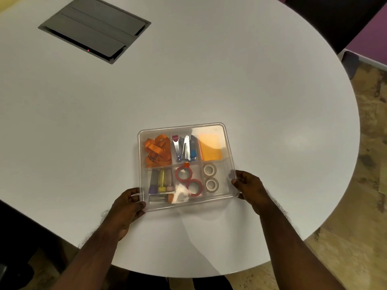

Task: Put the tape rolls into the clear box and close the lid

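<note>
The clear box [139, 147] sits on the white round table near its front, with a clear lid [227, 143] lying flat over it. Through the lid I see two red tape rolls [193, 187] in the middle front compartment and two white tape rolls [210, 170] in the right front compartment. My left hand [127, 208] grips the lid's near-left corner. My right hand [250, 188] grips the lid's right edge near the front corner.
Other compartments hold orange bands [157, 150], staplers [184, 148], orange sticky notes [210, 147] and markers [161, 181]. A grey cable hatch [94, 28] is set into the table [272, 101] at the far left. The table's edge curves close on the right and front.
</note>
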The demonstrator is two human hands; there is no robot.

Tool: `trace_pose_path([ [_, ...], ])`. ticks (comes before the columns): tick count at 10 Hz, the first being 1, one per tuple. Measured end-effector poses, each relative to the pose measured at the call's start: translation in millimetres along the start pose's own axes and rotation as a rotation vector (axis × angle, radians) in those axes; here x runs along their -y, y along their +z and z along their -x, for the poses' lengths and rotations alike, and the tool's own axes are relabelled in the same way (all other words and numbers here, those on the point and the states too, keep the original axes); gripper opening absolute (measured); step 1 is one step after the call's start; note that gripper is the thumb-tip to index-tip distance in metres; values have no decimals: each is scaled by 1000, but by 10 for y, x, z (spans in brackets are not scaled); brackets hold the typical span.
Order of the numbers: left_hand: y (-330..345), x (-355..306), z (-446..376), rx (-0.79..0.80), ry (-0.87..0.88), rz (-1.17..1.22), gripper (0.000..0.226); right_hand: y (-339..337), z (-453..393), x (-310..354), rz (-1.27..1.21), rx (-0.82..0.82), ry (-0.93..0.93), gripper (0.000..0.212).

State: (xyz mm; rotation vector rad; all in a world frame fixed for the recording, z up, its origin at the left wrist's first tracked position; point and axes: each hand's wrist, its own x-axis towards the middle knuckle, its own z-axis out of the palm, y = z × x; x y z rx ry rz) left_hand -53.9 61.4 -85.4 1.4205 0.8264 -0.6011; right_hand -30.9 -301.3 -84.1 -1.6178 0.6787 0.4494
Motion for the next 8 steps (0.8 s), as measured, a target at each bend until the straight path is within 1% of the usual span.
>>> trace_pose_path([
  [1, 33, -79, -25, 22, 1, -22, 42, -41, 20, -14, -21, -28, 7, 31],
  [3, 400, -347, -148, 97, 32, -101, 43, -324, 58, -97, -54, -160, 25, 32],
  [4, 678, -492, -245, 134, 63, -181, 43, -514, 85, -167, -58, -228, 35, 33],
  [6, 911, -626, -337, 151, 85, -295, 41, -621, 161, -213, -70, -272, 47, 35],
  [7, 905, -665, -328, 151, 81, -345, 41, -618, 181, -161, -26, -256, 51, 31],
  [8, 816, -742, -250, 172, 95, -418, 47, -663, 260, -37, 170, -306, 18, 41],
])
